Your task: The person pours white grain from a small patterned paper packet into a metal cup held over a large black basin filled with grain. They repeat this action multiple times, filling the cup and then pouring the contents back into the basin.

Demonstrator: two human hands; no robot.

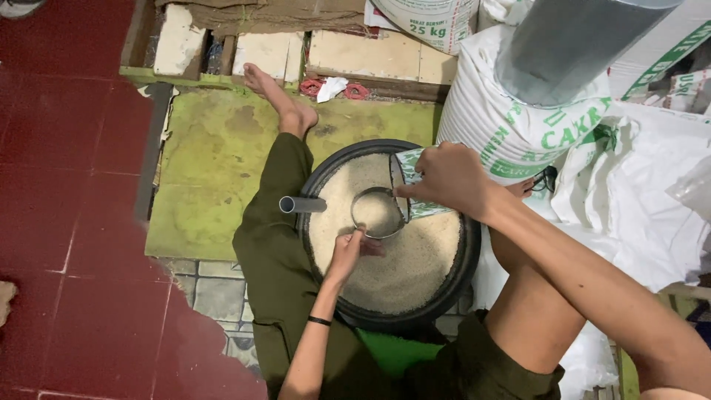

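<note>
A black round basin [461, 275] full of pale rice [415, 263] sits between my legs. My left hand [346, 252] rests on the rice, and its fingertips hold the near rim of a round metal cup [378, 213] that has rice inside. My right hand [450, 178] grips a green and white tin can [406, 172], tilted on its side with its open mouth turned left, just above the metal cup. A black band circles my left wrist.
A short grey tube [301, 204] lies across the basin's left rim. White printed sacks [511, 122] stand at the right, with a large grey pipe [570, 41] above them. A worn green mat [215, 163] lies on the red tiled floor [67, 185].
</note>
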